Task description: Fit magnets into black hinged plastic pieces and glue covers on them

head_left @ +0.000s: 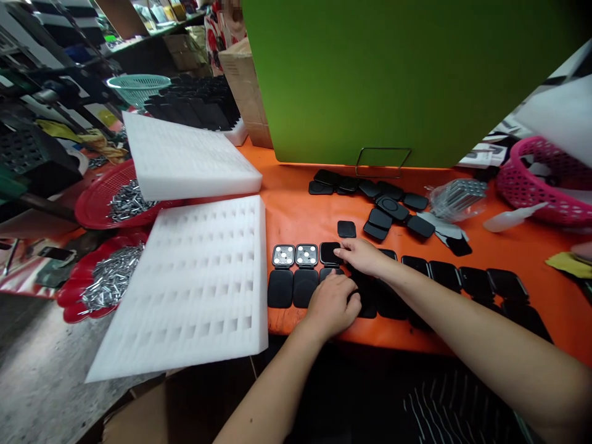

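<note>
A row of black hinged cases lies opened out along the front of the orange table. The two leftmost show pale inner faces with white dots. At the third case, my right hand has its fingertips closed at the edge of a black square pad in the upper half. My left hand is curled over the lower half of that same hinged case, which it partly hides. Just above my right hand lies a loose black square piece. My forearms cover parts of the cases farther right.
Two white foam blocks with slots sit at the left, beside red baskets of metal pins. Loose black pieces lie scattered behind the row. A green board stands at the back. A pink basket and a squeeze bottle are at right.
</note>
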